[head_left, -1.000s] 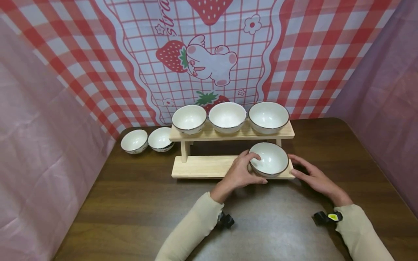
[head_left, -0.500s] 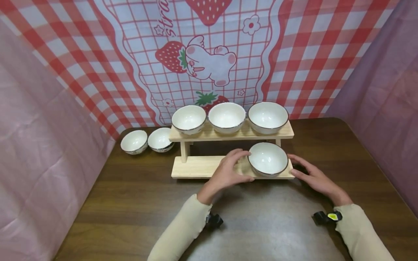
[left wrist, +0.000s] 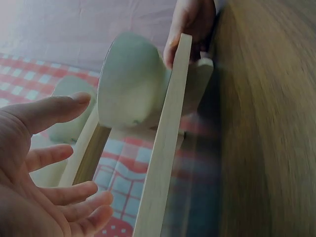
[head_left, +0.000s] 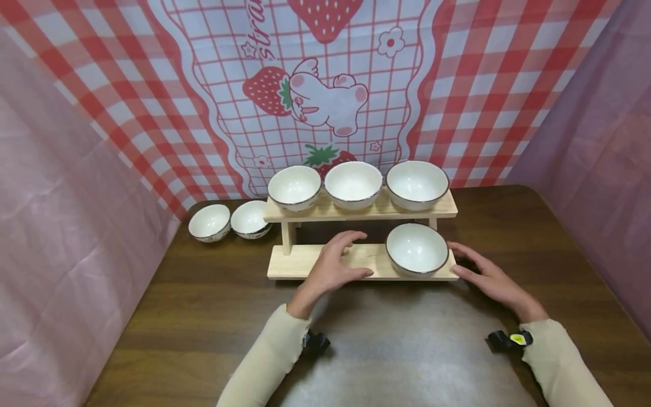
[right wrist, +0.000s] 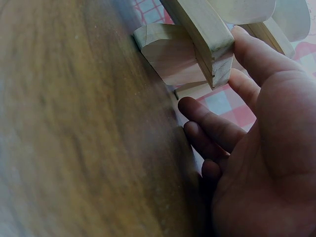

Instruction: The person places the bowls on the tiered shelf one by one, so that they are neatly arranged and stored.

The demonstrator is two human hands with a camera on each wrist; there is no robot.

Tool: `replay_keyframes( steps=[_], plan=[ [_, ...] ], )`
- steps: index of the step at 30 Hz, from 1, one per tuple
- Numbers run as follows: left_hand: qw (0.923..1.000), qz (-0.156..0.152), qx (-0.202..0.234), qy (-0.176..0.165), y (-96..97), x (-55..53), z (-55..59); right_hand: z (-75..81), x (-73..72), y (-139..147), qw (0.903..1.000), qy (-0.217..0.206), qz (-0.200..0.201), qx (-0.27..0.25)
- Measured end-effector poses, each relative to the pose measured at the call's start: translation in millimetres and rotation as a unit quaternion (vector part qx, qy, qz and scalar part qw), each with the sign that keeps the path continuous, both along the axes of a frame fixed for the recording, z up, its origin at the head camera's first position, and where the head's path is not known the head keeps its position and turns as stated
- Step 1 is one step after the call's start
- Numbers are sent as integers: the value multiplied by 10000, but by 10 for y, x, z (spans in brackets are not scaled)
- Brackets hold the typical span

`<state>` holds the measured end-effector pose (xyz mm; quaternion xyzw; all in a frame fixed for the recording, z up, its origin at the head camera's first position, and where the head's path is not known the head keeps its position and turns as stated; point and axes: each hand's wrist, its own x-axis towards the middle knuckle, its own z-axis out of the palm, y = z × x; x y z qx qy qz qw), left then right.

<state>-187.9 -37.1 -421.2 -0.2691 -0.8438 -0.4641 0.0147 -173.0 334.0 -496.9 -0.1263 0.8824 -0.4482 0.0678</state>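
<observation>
Bowl [head_left: 417,250]: glossy, round, near right edge of lower shelf [head_left: 378,259].
Room: smooth pale shelf-wood leftward.
My left hand [head_left: 331,268]: fingers spread, apart from bowl.
My right hand [head_left: 492,278]: fingers loose, touching shelf's end.

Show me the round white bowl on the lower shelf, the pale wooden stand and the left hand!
Lower round white bowl [head_left: 417,249], head view: its inside.
Pale wooden stand [head_left: 298,262], head view: bare lower shelf.
Left hand [head_left: 326,271], head view: its back.
</observation>
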Motion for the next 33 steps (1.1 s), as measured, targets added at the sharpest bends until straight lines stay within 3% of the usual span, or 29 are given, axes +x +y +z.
replay_keyframes(
  steps=[12, 19, 26, 33],
  plan=[
    [9990, 399, -123, -149, -348, 6, -49, 34, 7, 1, 9999, -165, 12, 7],
    [9977, 669, -34, -140, -551, 50, -47, 28, 4, 3, 9995, -264, 39, -172],
    [9956, 895, 86, -282, -777, 75, -61, 13, -3, 7, 9998, -175, -9, 3],
    [9923, 1233, -54, -81, -976, 76, -86, 11, -5, 1, 9998, -216, 2, -51]
  ],
)
